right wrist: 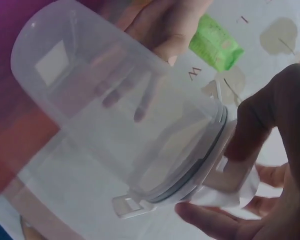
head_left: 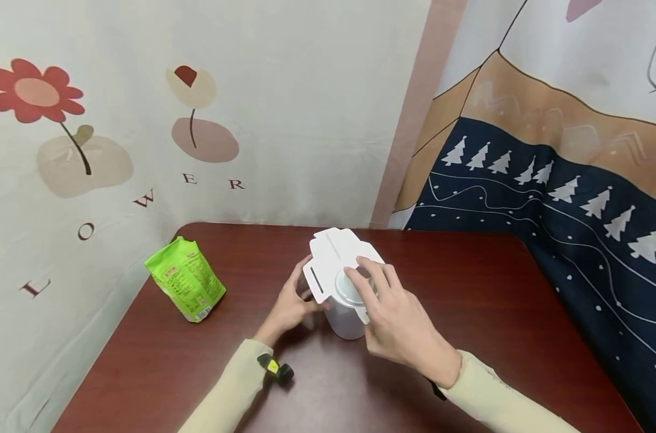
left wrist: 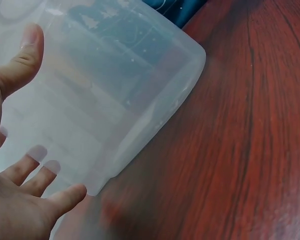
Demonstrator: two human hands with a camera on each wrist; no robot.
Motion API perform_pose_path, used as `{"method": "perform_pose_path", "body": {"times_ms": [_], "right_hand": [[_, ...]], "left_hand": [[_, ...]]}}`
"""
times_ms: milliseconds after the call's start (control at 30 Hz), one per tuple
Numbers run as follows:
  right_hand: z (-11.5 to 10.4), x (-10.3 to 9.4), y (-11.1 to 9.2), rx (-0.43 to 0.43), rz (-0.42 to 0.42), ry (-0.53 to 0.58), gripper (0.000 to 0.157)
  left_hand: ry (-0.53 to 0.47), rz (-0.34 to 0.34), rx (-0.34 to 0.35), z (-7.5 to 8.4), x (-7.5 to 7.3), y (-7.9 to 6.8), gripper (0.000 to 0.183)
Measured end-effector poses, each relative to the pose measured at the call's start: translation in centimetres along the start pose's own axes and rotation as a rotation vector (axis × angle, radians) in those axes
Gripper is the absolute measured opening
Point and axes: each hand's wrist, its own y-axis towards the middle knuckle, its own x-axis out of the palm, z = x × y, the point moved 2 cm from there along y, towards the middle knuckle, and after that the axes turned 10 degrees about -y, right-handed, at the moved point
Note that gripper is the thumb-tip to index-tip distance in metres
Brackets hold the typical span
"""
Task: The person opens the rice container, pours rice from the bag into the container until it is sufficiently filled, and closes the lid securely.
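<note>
A translucent plastic storage container (head_left: 345, 325) with a white lid (head_left: 335, 249) stands upright on the table. Its white side latches (right wrist: 133, 205) stick outward in the right wrist view, and a dark seal shows beneath the lid. My right hand (head_left: 400, 316) is over the lid, with fingers and thumb bent around its raised round part (head_left: 348, 287). On the container's left side, my left hand (head_left: 291, 307) touches the wall with fairly straight, spread fingers (left wrist: 67, 199) and the thumb apart. The left fingers show through the wall in the right wrist view.
A bright green printed packet (head_left: 189, 279) stands near the left edge of the dark red-brown table (head_left: 441, 288). Behind the table hang a pale flower-print curtain (head_left: 306, 120) and a navy one with white trees (head_left: 484, 192).
</note>
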Motion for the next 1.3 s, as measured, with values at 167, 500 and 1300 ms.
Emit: {"method": "perform_pose_path", "body": {"times_ms": [167, 500, 1300], "right_hand": [[1.0, -0.2, -0.3, 0.024, -0.073, 0.133, 0.091], [2.0, -0.5, -0.5, 0.102, -0.138, 0.414, 0.097], [-0.2, 4.3, -4.4, 0.679, -0.053, 0.675, 0.129]], "left_hand": [[0.001, -0.020, 0.007, 0.1, 0.0, 0.1, 0.115], [-0.019, -0.064, 0.070, 0.1, -0.7, 0.3, 0.111], [-0.078, -0.165, 0.049, -0.2, -1.6, 1.3, 0.096]]}}
